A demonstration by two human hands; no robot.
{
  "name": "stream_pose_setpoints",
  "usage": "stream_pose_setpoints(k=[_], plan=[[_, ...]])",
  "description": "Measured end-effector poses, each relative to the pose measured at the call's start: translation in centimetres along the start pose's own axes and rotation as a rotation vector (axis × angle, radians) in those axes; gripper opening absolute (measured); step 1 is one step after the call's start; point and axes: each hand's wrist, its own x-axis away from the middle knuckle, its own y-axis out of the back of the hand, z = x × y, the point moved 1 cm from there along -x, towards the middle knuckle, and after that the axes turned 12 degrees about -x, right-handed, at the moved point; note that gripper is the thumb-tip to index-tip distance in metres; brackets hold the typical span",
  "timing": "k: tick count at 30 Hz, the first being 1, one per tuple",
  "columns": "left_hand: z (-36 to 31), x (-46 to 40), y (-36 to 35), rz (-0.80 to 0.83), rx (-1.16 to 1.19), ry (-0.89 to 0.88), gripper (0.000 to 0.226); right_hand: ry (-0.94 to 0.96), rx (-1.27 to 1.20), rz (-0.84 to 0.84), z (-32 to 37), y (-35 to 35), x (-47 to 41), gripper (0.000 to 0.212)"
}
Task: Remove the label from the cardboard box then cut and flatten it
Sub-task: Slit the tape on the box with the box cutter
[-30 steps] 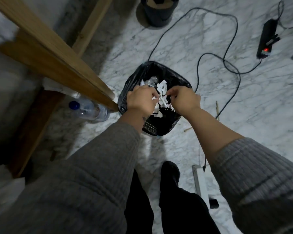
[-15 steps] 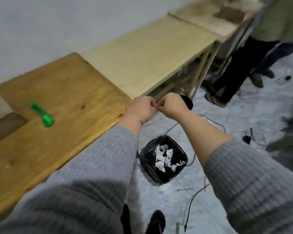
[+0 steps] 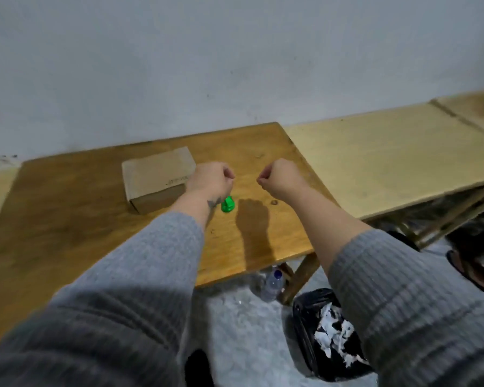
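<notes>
Cardboard box [image 3: 158, 178] lay closed on wooden table [image 3: 67, 219], now in view. Left hand [image 3: 211, 178] and right hand [image 3: 281, 175], earlier touching, separated; fingers curled, holding nothing.

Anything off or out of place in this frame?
Only one thing stands out: a clear plastic bottle with a blue cap lies on the grey floor beside the leg of the brown wooden table, not upright. The closed cardboard box sits flat and intact. White paper scraps stay inside the black-lined bin.
</notes>
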Motion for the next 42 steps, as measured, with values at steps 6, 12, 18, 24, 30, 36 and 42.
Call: stream_pose_setpoints(k=[6,12,18,24,30,36,42], plan=[[9.5,-5.0,-0.6,-0.073,-0.107,0.051,0.041,-0.124,-0.038,0.065,2.3,-8.5,-5.8,0.022],[13.6,-6.8,-1.7,0.076,-0.234,0.039,0.053,-0.287,-0.053,0.014,1.4,-13.4,-8.0,0.037],[14.1,-7.0,-1.8,0.087,-0.257,-0.004,0.053,-0.335,-0.215,-0.096,2.0,-13.8,-9.7,0.021],[14.0,-6.8,-1.5,0.126,-0.263,0.000,0.053,-0.425,-0.643,-0.017,3.3,-11.5,-10.0,0.027],[13.9,-6.8,-1.3,0.167,-0.254,0.009,0.053,-0.346,-1.043,0.223,5.6,-9.1,-9.1,0.063],[14.0,-6.7,-1.4,0.183,-0.262,0.001,0.053,-0.228,-0.862,0.075,7.1,-9.6,-8.3,0.050],[14.1,-6.7,-1.7,0.192,-0.284,-0.010,0.053,-0.107,-0.662,-0.089,7.8,-10.6,-7.8,0.042]])
